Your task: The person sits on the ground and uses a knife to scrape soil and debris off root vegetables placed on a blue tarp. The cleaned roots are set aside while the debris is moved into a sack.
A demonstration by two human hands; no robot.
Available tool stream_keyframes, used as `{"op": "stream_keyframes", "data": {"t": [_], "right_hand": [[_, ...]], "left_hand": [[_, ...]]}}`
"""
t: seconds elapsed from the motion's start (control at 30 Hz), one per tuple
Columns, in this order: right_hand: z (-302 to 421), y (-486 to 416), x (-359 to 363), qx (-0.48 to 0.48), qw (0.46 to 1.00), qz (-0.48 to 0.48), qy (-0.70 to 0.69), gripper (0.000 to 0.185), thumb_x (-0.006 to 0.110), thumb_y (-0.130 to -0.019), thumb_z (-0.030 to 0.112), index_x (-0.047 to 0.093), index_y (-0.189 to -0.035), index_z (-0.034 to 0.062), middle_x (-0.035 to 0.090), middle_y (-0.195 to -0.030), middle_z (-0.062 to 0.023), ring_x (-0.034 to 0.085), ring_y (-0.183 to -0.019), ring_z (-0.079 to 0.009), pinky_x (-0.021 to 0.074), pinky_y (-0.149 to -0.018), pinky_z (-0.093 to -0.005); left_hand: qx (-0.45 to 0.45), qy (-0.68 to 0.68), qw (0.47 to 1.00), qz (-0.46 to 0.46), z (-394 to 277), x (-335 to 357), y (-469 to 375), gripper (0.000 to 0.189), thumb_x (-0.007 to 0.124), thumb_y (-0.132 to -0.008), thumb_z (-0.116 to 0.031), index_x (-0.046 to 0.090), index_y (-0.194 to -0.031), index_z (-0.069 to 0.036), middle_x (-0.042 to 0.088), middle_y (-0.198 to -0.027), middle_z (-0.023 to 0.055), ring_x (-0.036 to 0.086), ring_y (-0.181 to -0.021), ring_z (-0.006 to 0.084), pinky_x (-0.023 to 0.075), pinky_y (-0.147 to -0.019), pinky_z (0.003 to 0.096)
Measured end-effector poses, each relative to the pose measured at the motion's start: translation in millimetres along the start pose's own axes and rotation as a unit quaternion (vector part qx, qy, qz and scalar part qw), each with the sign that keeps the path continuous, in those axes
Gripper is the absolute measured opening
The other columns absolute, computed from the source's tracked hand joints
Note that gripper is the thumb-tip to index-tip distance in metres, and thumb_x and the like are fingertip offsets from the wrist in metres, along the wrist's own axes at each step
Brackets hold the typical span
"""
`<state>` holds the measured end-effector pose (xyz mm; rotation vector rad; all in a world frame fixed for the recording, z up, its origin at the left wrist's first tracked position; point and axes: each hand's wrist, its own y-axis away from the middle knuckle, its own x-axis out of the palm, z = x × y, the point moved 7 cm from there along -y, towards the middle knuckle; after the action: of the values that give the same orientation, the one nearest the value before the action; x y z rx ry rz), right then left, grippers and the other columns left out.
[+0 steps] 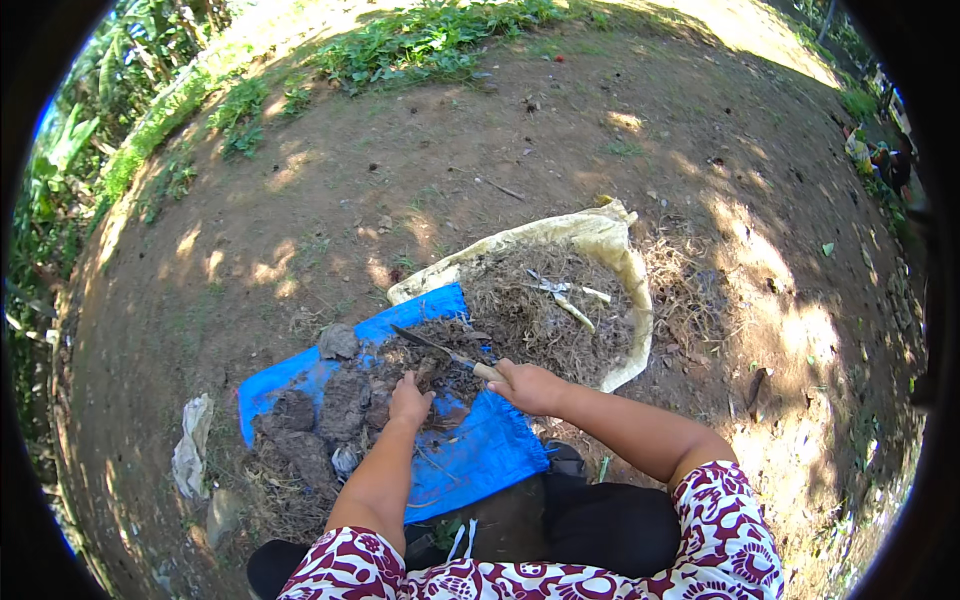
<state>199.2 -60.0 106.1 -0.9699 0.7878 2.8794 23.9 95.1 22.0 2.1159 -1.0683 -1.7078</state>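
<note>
My right hand [529, 386] grips the light handle of a knife with a long dark blade [424, 341], which points up and to the left over a heap of dry roots and soil. Just below the blade, my left hand [410, 401] rests on the clumps of matted soil and roots [346, 409]; whether its fingers hold a piece cannot be told. The clumps lie on a blue woven plastic sheet [480, 457]. Beyond my right hand, a pair of shears with pale handles [574, 311] lies on dry plant litter in a cream sack [641, 300].
Loose dry roots [690, 292] lie right of the sack. A crumpled whitish plastic piece [193, 446] and a stone [223, 517] are on the ground at the left. Green plants [427, 45] grow at the far side. My knees are close to the sheet's near edge.
</note>
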Motion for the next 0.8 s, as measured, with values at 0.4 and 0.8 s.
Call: {"op": "stream_keyframes", "data": {"t": [0.4,0.8], "right_hand": [[-17.1,19.2,-25.1,0.028,0.997,-0.055,-0.048,0.039,0.047,-0.092,0.038,0.045,-0.100,0.0002,0.060,-0.086,-0.0261,0.058,-0.084,-0.0431,0.0433,-0.075,-0.0502],[-33.4,34.9,-24.3,0.046,0.995,-0.064,-0.061,0.039,0.048,-0.091,0.040,0.046,-0.101,0.0022,0.061,-0.085,-0.0246,0.058,-0.083,-0.0420,0.0432,-0.074,-0.0497]], "left_hand": [[0.070,-0.043,0.997,0.006,-47.0,-14.1,-31.5,0.064,0.068,-0.073,-0.052,0.051,-0.120,-0.012,0.050,-0.127,0.0135,0.044,-0.119,0.0322,0.0355,-0.098,0.0431],[0.098,0.010,0.995,0.021,-45.4,11.4,-60.0,0.082,0.083,-0.063,-0.037,0.045,-0.129,-0.008,0.055,-0.115,0.0173,0.052,-0.110,0.0330,0.0435,-0.093,0.0426]]}}
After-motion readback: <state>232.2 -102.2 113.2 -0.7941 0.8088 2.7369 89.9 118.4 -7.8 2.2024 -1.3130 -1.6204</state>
